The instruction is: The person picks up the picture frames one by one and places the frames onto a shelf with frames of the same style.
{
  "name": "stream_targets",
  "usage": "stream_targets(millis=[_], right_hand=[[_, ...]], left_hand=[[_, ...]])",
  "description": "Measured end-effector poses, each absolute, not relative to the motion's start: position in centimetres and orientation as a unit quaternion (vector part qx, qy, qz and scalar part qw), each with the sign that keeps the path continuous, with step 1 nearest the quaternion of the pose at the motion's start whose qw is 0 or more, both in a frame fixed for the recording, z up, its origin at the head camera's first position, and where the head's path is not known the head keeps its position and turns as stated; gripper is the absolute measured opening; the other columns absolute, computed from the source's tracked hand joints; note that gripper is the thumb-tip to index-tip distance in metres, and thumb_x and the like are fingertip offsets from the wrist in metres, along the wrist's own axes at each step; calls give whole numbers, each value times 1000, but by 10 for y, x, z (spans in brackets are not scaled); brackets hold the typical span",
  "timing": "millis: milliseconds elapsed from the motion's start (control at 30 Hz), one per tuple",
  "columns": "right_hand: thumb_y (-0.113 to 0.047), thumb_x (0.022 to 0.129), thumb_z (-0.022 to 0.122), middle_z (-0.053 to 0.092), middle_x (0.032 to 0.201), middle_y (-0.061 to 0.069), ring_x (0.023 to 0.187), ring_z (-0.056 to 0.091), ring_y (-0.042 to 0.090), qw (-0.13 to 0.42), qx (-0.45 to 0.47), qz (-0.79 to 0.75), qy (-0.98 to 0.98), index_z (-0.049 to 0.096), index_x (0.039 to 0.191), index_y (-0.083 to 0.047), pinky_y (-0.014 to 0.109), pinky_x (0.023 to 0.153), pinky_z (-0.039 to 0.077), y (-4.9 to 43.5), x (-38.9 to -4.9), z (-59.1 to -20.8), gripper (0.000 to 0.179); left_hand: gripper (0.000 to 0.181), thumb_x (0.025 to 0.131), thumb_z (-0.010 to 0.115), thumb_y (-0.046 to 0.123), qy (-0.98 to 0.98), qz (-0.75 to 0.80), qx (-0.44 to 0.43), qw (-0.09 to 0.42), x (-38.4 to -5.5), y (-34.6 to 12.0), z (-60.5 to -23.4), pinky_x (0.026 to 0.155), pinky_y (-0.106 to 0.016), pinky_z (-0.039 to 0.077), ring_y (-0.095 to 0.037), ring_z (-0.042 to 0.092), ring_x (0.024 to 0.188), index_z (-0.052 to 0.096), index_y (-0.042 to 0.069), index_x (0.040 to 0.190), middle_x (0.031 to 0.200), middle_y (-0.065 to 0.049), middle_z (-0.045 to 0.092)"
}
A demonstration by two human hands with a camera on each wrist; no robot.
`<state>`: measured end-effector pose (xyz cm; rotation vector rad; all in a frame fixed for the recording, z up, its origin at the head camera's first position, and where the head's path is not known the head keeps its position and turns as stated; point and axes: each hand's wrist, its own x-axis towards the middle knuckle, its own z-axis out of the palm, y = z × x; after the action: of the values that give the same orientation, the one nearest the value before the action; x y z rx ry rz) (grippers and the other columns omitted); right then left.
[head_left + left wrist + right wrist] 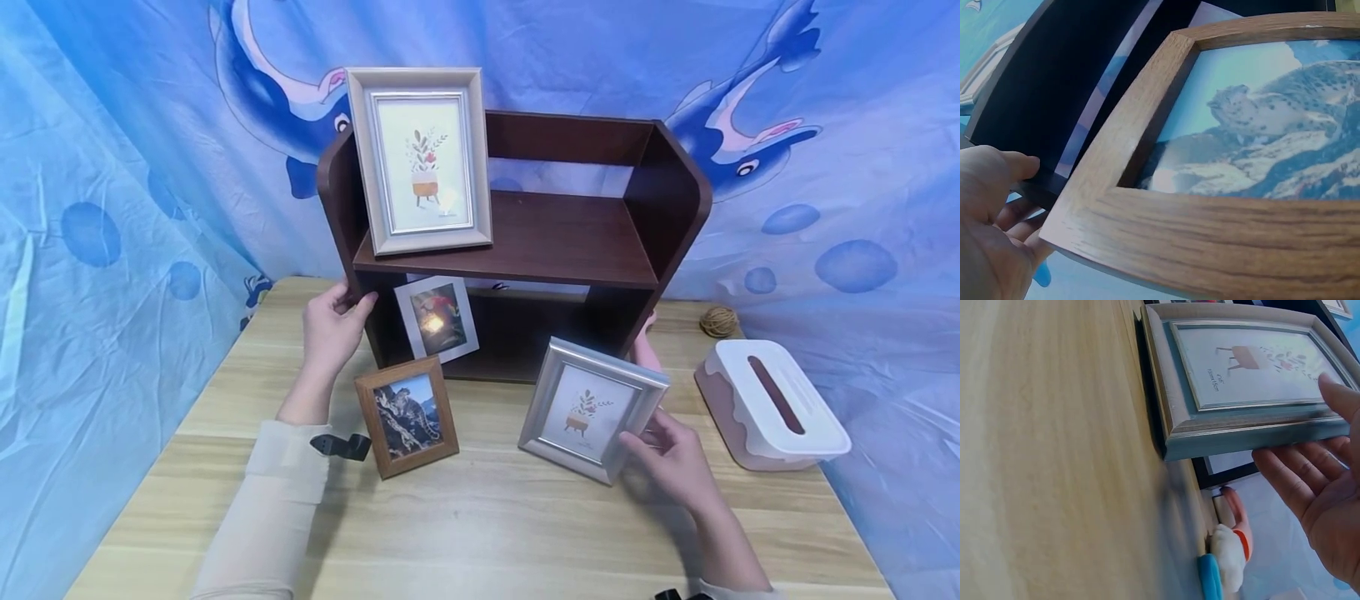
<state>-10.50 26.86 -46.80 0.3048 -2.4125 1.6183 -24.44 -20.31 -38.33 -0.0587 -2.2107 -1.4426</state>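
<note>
Head view, clock centred on shelf (pixel 570 237). Left grip (pixel 332 329) was clamped on the shelf's side wall at 8 o'clock. Right grip (pixel 675 462) had silver frame (pixel 577 408) pinched by its 4 o'clock edge, thumb on the face, fingers behind; frame sat at 5 o'clock, tilted, in front of the shelf. Main risk, my read: one-sided pinch could let it swivel, slip and hit the worktop (pixel 480 533). Couldn't tell if its lower edge touched down. Big frame (pixel 420 162), 10 o'clock on the upper deck, stood near the front edge; a shelf tug could topple it onto wood frame (pixel 407 417), 7 o'clock.
</note>
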Motion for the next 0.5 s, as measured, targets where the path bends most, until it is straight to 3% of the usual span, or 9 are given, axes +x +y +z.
stream_targets(millis=[300, 500], right_hand=[[12, 90, 67, 71, 103, 29, 89, 73, 5, 138, 115, 571, -801, 63, 119, 15, 22, 77, 61, 268, -103, -471, 29], [16, 90, 63, 77, 102, -2, 88, 74, 7, 120, 137, 600, -779, 60, 119, 21, 25, 74, 62, 267, -102, -465, 29]], left_hand=[[29, 96, 69, 12, -815, -519, -33, 256, -243, -203, -384, 84, -24, 59, -33, 71, 104, 71, -1, 122, 115, -24, 71], [29, 96, 68, 10, -814, -517, -34, 261, -243, -203, -384, 85, -26, 58, -35, 70, 106, 71, -3, 121, 117, -25, 70]])
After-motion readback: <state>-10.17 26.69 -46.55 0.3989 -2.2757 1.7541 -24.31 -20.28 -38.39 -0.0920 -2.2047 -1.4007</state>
